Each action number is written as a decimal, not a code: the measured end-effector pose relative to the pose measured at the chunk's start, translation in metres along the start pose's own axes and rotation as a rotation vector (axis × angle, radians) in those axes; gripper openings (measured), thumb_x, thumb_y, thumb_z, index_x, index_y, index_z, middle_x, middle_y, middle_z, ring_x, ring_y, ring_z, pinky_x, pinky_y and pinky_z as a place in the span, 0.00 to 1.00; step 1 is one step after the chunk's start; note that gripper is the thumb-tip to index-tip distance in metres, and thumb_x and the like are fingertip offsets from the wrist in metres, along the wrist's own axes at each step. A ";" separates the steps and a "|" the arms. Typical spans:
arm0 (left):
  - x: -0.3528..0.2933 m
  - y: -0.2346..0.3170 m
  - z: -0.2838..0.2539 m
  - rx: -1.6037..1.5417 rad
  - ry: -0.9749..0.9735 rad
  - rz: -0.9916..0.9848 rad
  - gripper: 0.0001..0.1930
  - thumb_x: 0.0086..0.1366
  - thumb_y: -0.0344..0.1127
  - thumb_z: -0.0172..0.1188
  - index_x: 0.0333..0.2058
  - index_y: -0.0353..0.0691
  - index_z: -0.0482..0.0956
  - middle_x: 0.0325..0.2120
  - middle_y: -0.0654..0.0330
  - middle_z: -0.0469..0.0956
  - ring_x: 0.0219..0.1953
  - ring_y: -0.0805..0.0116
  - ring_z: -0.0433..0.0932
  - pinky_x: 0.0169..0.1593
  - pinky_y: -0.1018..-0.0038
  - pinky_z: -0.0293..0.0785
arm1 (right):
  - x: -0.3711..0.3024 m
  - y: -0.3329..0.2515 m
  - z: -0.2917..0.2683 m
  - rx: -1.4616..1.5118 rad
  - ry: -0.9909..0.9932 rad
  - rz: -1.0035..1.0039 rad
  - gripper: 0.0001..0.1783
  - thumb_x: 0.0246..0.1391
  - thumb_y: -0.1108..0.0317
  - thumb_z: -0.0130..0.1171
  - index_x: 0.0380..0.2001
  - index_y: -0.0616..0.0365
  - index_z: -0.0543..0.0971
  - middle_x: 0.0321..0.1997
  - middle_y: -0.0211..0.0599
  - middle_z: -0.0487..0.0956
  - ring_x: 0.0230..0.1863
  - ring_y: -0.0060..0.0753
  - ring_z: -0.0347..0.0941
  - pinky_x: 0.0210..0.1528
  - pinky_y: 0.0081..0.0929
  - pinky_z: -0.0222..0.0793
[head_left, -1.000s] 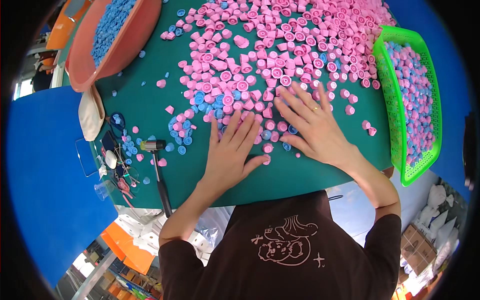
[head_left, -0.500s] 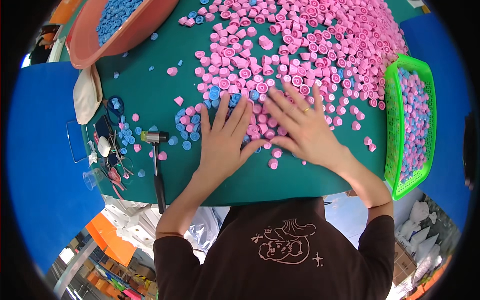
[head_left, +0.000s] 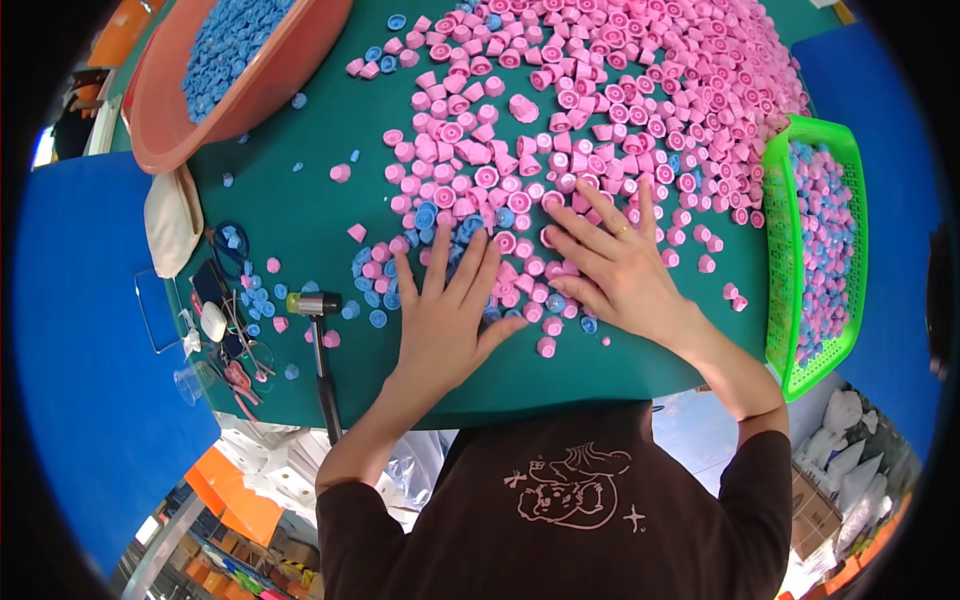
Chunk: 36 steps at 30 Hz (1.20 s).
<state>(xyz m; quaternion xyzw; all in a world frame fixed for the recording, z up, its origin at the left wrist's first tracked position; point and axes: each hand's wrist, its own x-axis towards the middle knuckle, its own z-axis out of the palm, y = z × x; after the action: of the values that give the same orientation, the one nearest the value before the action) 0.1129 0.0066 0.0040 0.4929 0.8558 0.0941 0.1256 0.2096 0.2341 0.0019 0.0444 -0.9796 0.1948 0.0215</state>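
in the head view, the pink cups (head_left: 620, 114) lay loose across the green table (head_left: 300, 215); they appeared light, stiff and prone to roll, best taken by the side wall between thumb and fingertip. the left hand (head_left: 440, 325) was splayed palm down, fingers at the blue caps (head_left: 425, 214); the right hand (head_left: 630, 264) was likewise spread, fingertips among pink cups, neither visibly grasping any.

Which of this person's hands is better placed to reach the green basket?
Probably the right hand: it is nearer the green basket, with a few loose pink pieces between them. The left hand is farther off, nearer the hammer.
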 end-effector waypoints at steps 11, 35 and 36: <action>0.045 -0.031 0.000 0.033 0.162 -0.010 0.41 0.62 0.58 0.56 0.66 0.39 0.58 0.69 0.53 0.53 0.72 0.48 0.44 0.66 0.36 0.37 | 0.067 0.027 0.016 -0.206 0.110 0.029 0.40 0.58 0.40 0.51 0.66 0.54 0.62 0.74 0.36 0.54 0.75 0.48 0.44 0.69 0.70 0.30; 0.073 -0.029 -0.009 -0.346 0.128 0.151 0.38 0.59 0.53 0.62 0.62 0.35 0.64 0.63 0.53 0.64 0.67 0.57 0.60 0.68 0.48 0.46 | 0.084 0.037 0.004 -0.077 0.152 0.030 0.29 0.61 0.50 0.51 0.61 0.53 0.70 0.69 0.35 0.63 0.74 0.43 0.49 0.71 0.66 0.28; 0.075 -0.032 -0.012 -0.343 0.127 0.156 0.38 0.59 0.53 0.62 0.62 0.35 0.64 0.63 0.53 0.64 0.67 0.57 0.60 0.68 0.48 0.46 | 0.091 0.040 0.005 -0.113 0.136 0.014 0.30 0.62 0.49 0.50 0.61 0.53 0.70 0.70 0.35 0.63 0.74 0.43 0.48 0.70 0.66 0.28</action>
<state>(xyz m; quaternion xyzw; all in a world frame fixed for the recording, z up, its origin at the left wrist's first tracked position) 0.0468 0.0552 -0.0030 0.5223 0.7926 0.2788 0.1458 0.1151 0.2618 -0.0124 0.0227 -0.9856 0.1422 0.0889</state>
